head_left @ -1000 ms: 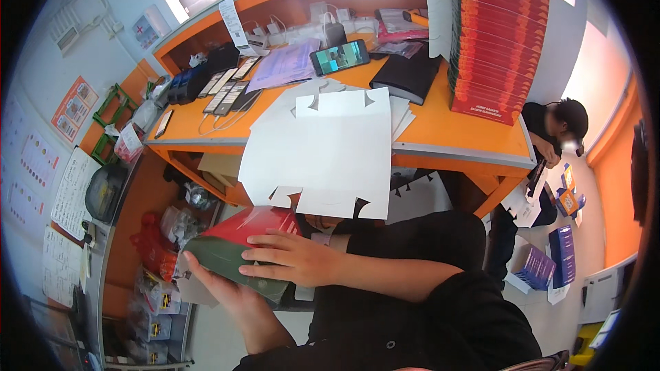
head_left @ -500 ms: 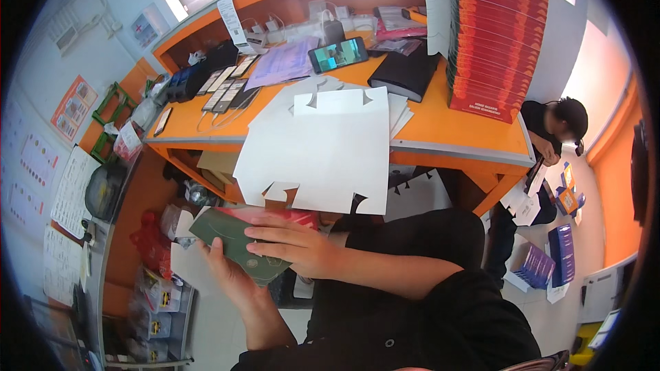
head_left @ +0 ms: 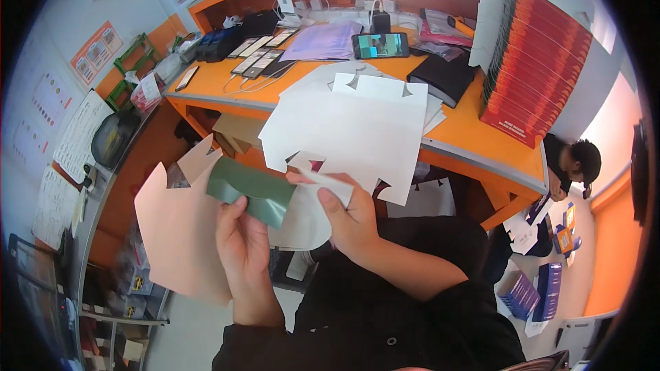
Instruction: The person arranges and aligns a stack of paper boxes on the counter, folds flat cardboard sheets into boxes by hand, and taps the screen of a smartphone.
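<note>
Over my lap, a die-cut card sheet with a glossy green panel [head_left: 240,185] is held in both hands. My left hand [head_left: 242,237] grips the green panel's lower edge, thumb on top. At its right end my right hand [head_left: 356,216] pinches a white flap [head_left: 331,184], which is bent up. A broad pale panel [head_left: 180,233] with cut-out tabs spreads to the left of the green one; where it joins is hidden. Just beyond my hands, white die-cut sheets [head_left: 347,120] lie stacked and overhang the orange table's [head_left: 454,148] near edge.
A tall red stack of printed card [head_left: 536,65] stands on the table's right. A phone [head_left: 380,46] is propped behind the sheets, with a black notebook [head_left: 447,77] beside it. Several phones with cables [head_left: 258,62] lie left. Another person [head_left: 574,165] sits at right near purple boxes [head_left: 546,292].
The card sheet has been opened out, its pale panel now spread to the left. My right hand has moved right and up, from lying on the green face to pinching the white flap.
</note>
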Available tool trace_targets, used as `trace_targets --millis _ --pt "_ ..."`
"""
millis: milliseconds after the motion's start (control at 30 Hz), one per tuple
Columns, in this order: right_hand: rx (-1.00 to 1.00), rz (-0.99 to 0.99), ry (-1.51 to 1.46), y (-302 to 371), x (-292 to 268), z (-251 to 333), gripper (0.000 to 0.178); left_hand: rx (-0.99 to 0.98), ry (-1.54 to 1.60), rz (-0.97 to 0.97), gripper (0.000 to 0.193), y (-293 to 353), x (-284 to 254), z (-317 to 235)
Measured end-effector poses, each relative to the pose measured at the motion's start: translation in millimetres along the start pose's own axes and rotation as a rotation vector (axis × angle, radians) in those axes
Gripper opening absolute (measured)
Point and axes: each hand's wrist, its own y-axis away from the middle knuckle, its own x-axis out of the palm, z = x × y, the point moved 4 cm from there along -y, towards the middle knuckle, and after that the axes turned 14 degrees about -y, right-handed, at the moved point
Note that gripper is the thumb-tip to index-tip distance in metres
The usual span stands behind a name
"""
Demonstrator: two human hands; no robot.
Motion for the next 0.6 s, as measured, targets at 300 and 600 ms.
trace_targets --millis 300,600 --pt "-0.557 0.399 0.221 1 9 28 0.042 0.067 -0.032 0.113 0.042 1 -5 20" --pt "-0.436 0.733 0.18 2 11 34 0.038 -0.14 -0.207 -0.052 0.041 -1 -17 27"
